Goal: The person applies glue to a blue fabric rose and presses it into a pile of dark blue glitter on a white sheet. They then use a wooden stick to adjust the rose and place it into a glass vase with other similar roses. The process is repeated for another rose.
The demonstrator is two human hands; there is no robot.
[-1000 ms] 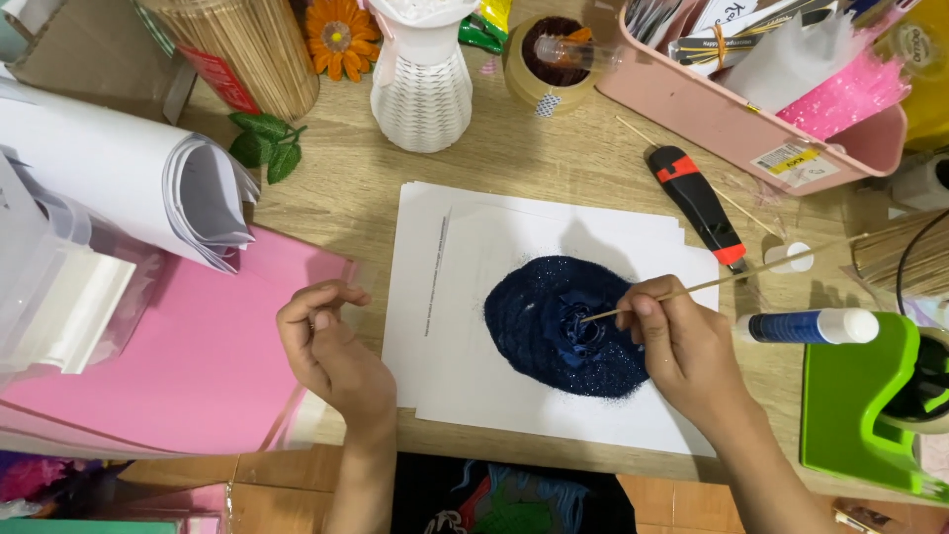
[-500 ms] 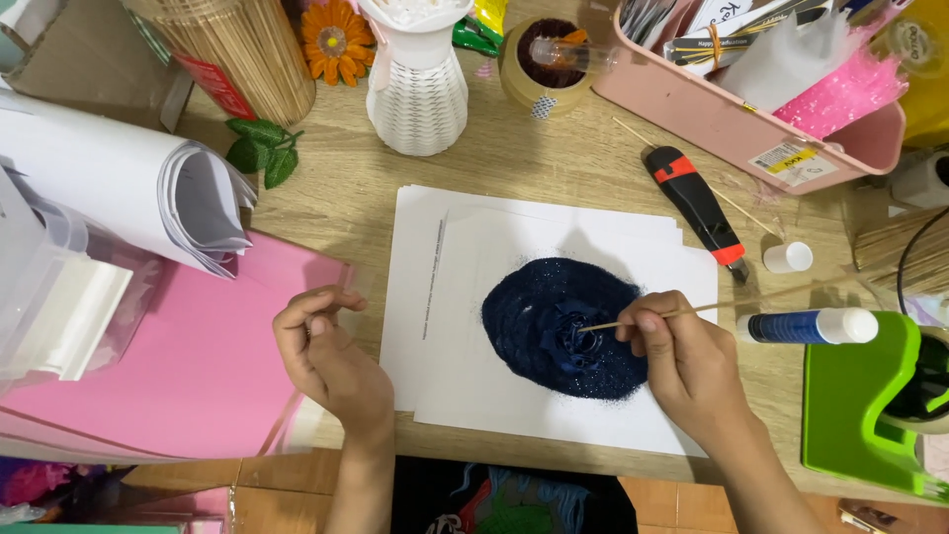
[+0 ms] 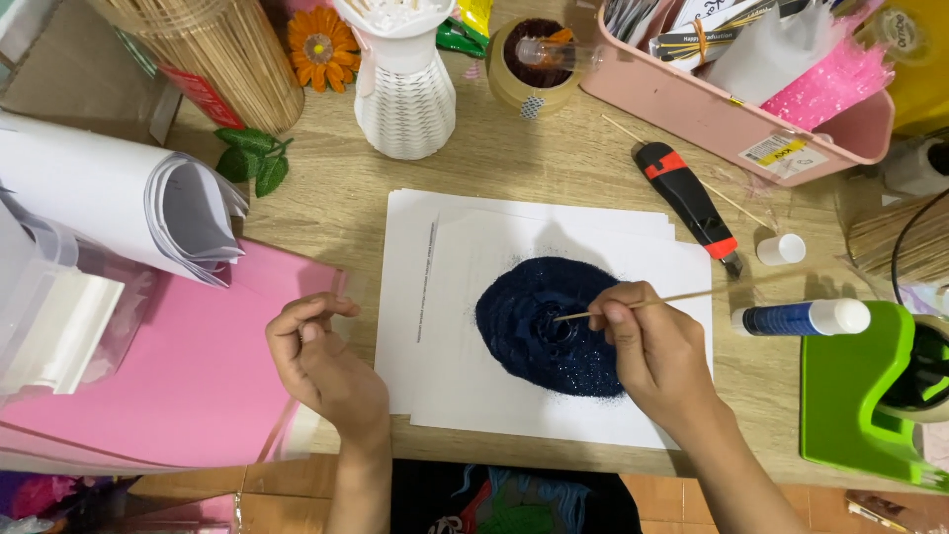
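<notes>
My right hand (image 3: 657,351) pinches a thin wooden stick (image 3: 682,296) whose tip is dipped into a pile of dark blue glitter (image 3: 539,326). The glitter lies on white paper sheets (image 3: 445,297) in the middle of the wooden table. My left hand (image 3: 321,361) hovers loosely curled at the paper's left edge, over a pink sheet (image 3: 168,386), with nothing visible in it.
A black and red utility knife (image 3: 685,203), a small white cap (image 3: 781,248) and a glue tube (image 3: 801,317) lie right of the paper. Behind are a white vase (image 3: 402,94), a tape roll (image 3: 529,69), a pink tray (image 3: 732,119). Rolled white paper (image 3: 119,213) left; green tape dispenser (image 3: 870,396) right.
My right hand has shifted left with the stick, bringing its tip deeper into the middle of the glitter pile. My left hand has stayed near the paper's left edge.
</notes>
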